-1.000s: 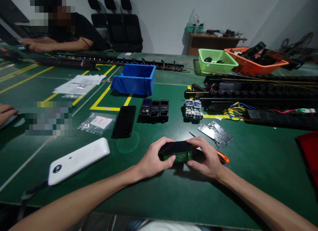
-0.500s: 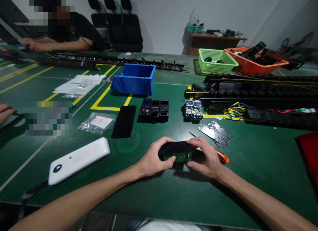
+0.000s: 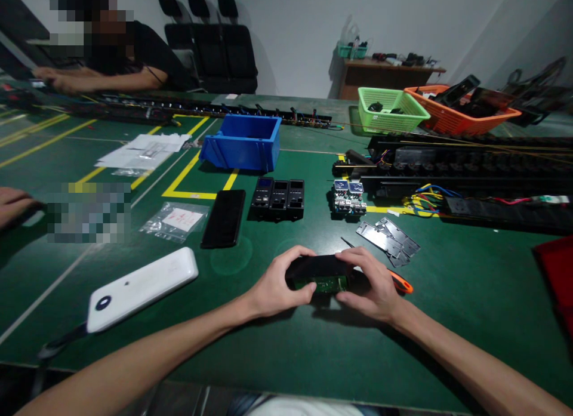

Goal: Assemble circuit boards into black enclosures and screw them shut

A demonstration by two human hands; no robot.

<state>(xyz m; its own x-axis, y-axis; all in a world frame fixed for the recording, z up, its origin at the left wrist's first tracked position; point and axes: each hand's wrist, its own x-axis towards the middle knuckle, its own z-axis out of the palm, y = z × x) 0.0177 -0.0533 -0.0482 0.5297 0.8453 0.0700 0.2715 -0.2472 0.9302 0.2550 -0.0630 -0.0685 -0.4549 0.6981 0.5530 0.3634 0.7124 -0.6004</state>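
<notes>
A black plastic housing with a green circuit board (image 3: 324,284) in its near side is held just above the green table. My left hand (image 3: 280,284) grips its left end, the thumb lying over the board. The right end is between the thumb and fingers of my right hand (image 3: 371,284). Behind my right hand lies a tool with an orange handle (image 3: 401,282), partly covered. Several thin dark cover plates (image 3: 387,237) lie beyond it. Farther back stand black modules (image 3: 277,199) in a row and a bare circuit board assembly (image 3: 348,198).
A black phone (image 3: 222,219), a clear bag (image 3: 176,221) and a white device with a strap (image 3: 143,289) lie to the left. Behind them is a blue bin (image 3: 242,142). Black rails with wires (image 3: 447,177) run along the right. Another person's hand (image 3: 18,206) is at the left edge.
My hands and the housing stay almost still. At the left edge the other person's hand has come slightly farther into view.
</notes>
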